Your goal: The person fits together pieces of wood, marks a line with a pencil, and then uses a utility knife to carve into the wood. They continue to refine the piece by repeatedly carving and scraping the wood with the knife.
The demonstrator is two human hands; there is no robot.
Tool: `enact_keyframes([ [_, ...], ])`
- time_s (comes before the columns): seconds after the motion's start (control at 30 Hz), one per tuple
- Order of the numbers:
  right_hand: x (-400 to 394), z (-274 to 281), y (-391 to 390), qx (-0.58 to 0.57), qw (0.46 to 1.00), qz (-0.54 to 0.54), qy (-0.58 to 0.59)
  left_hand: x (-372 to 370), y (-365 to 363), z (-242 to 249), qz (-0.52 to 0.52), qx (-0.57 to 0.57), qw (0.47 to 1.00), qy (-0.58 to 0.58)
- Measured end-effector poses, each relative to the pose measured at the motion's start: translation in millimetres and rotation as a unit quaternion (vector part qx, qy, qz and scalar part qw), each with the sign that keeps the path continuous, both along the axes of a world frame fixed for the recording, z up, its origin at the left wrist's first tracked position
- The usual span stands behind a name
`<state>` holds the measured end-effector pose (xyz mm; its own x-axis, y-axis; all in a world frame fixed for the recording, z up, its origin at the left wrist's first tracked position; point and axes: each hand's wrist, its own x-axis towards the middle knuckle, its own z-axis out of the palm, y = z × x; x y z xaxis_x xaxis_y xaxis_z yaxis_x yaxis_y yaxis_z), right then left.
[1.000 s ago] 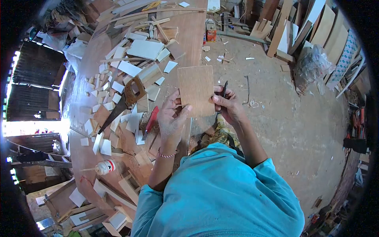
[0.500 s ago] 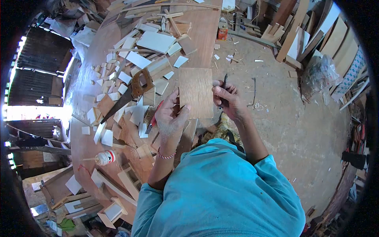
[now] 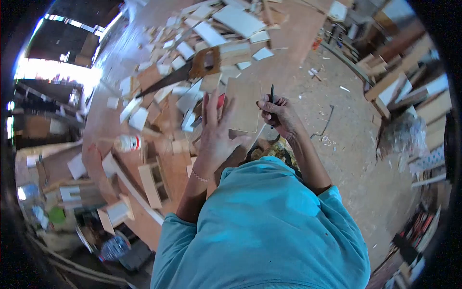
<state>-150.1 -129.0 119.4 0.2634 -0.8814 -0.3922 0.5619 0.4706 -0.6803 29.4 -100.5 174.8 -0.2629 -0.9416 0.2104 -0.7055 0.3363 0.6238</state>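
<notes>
Wooden panel, right edge near right hand holding slim tool; left hand spread wide; floor open.

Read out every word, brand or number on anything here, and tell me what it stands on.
No text is readable.
Label on the white bottle: too small and blurred to read.
Saw: no lettering can be made out.
Black pen in the right hand: no lettering can be made out.

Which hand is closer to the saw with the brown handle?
The person's left hand. In the picture, its raised fingers are just below the saw's handle. The right hand, holding a dark pen-like tool, is farther right, by the wooden board's edge.
</notes>
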Motion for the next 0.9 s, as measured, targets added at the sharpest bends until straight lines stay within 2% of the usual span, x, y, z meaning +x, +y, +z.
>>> enact_keyframes([
  [0.07,20.1,-16.3,-4.0,0.012,0.996,0.072,0.04,17.0,9.8,-15.4,-0.006,-0.037,0.985,-0.169],
  [0.1,31.0,-22.5,-4.6,0.013,0.995,0.092,0.041,24.0,16.1,-23.0,0.015,-0.074,0.985,-0.158],
  [0.17,53.3,-31.3,-2.4,0.044,0.975,0.198,0.095,48.0,34.0,-60.0,0.048,-0.062,0.986,-0.149],
  [0.2,64.7,-32.3,-1.2,0.045,0.971,0.213,0.095,57.8,41.9,-71.6,0.06,-0.056,0.987,-0.139],
  [0.27,85.0,-35.1,0.2,0.004,0.96,0.251,0.125,67.2,60.0,-77.5,0.11,-0.05,0.987,-0.11],
  [0.3,92.3,-47.7,-2.0,-0.058,0.935,0.284,0.202,72.7,69.8,-82.2,0.127,-0.05,0.985,-0.101],
  [0.33,100.3,-62.6,-4.1,-0.057,0.93,0.301,0.205,77.2,78.3,-87.7,0.146,-0.049,0.984,-0.092],
  [0.4,116.3,-102.1,-7.1,-0.145,0.9,0.292,0.288,81.3,89.4,-93.9,0.176,-0.069,0.979,-0.078],
  [0.43,122.4,-138.7,-12.9,-0.213,0.844,0.308,0.384,81.4,91.2,-92.3,0.184,-0.094,0.976,-0.07],
  [0.47,128.4,-144.6,-18.1,-0.215,0.838,0.324,0.382,81.2,92.2,-89.8,0.193,-0.121,0.972,-0.062],
  [0.53,140.4,-147.5,-28.9,-0.282,0.793,0.338,0.422,81.0,92.5,-88.3,0.22,-0.1,0.967,-0.077],
  [0.67,160.3,-130.9,-53.9,-0.369,0.743,0.374,0.415,76.3,83.5,-88.4,0.28,-0.13,0.946,-0.102],
  [0.73,162.8,-135.4,-75.6,-0.542,0.618,0.278,0.497,72.9,79.8,-88.2,0.307,-0.131,0.937,-0.107],
  [0.77,163.6,-151.4,-90.2,-0.576,0.59,0.274,0.495,71.7,78.9,-88.9,0.313,-0.117,0.935,-0.117],
  [0.8,161.3,-158.0,-98.3,-0.582,0.587,0.283,0.486,69.9,77.0,-88.6,0.316,-0.104,0.935,-0.125],
  [0.87,155.5,-174.0,-110.1,-0.639,0.502,0.297,0.501,60.0,73.7,-87.4,0.333,-0.073,0.931,-0.13],
  [0.9,156.2,-171.0,-112.4,-0.64,0.501,0.307,0.496,53.4,73.4,-87.7,0.339,-0.044,0.93,-0.133],
])
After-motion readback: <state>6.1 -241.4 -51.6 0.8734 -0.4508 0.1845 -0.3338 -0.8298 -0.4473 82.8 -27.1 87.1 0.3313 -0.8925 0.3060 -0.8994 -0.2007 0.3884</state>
